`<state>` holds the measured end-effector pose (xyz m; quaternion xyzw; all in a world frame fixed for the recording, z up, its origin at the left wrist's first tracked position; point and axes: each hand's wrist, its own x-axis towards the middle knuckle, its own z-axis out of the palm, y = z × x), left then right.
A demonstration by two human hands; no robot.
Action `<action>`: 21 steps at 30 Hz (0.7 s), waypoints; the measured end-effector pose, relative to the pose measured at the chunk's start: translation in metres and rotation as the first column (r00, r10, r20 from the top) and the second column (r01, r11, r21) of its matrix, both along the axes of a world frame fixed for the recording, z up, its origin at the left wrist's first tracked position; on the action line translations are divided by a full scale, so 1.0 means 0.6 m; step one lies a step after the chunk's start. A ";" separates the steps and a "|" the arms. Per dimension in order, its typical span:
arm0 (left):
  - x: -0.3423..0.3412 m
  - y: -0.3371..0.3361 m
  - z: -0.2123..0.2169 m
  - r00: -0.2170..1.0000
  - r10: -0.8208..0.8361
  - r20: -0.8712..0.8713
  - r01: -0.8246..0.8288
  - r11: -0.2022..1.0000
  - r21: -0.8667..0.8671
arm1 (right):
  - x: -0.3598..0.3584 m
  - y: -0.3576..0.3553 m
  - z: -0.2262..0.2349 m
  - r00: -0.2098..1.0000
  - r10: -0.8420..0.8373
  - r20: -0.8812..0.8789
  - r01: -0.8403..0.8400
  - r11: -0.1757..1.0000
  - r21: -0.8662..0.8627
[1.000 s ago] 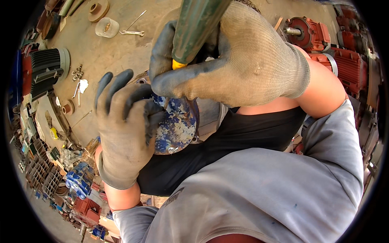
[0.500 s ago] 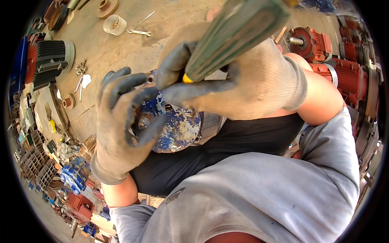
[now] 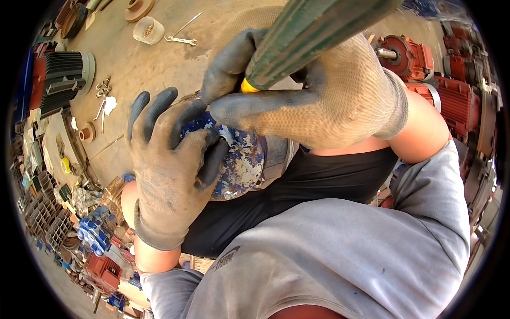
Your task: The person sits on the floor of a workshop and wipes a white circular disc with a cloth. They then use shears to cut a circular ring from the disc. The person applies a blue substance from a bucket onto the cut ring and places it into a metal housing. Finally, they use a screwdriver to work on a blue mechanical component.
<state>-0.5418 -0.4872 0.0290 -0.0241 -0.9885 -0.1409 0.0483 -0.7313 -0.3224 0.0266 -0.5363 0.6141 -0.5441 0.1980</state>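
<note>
My left hand [image 3: 167,165], in a grey coated glove, grips the top of a round blue motor housing [image 3: 241,165] with flaked paint, held against my lap. My right hand [image 3: 313,101], in a knit glove with dark fingers, is closed around a green tool handle [image 3: 313,32] with a yellow collar at its lower end. The tool's tip points down at the housing between my two hands; the tip itself is hidden by my fingers.
Red electric motors [image 3: 425,69] stand at the right. A black finned motor [image 3: 64,80] sits at the left. A spanner [image 3: 180,37], a small plastic tub [image 3: 147,29] and loose bolts [image 3: 103,87] lie on the dusty floor. Blue and red parts [image 3: 98,234] crowd the lower left.
The green handle has tilted further to the right and my right hand has shifted slightly right. My left hand has slid down over the housing, fingers spread wider.
</note>
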 end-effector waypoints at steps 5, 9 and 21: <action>-0.001 0.007 -0.009 1.000 0.002 0.013 -0.001 0.999 -0.034 | 0.000 0.004 0.000 1.000 -0.006 -0.004 0.006 1.000 0.004; -0.001 0.014 -0.019 1.000 0.019 0.021 -0.018 0.998 -0.055 | 0.000 0.006 -0.001 1.000 -0.010 -0.009 0.010 1.000 0.005; 0.008 0.022 -0.016 0.998 0.045 0.045 -0.046 0.999 0.005 | -0.007 0.005 -0.004 0.999 -0.026 -0.024 0.027 0.999 0.023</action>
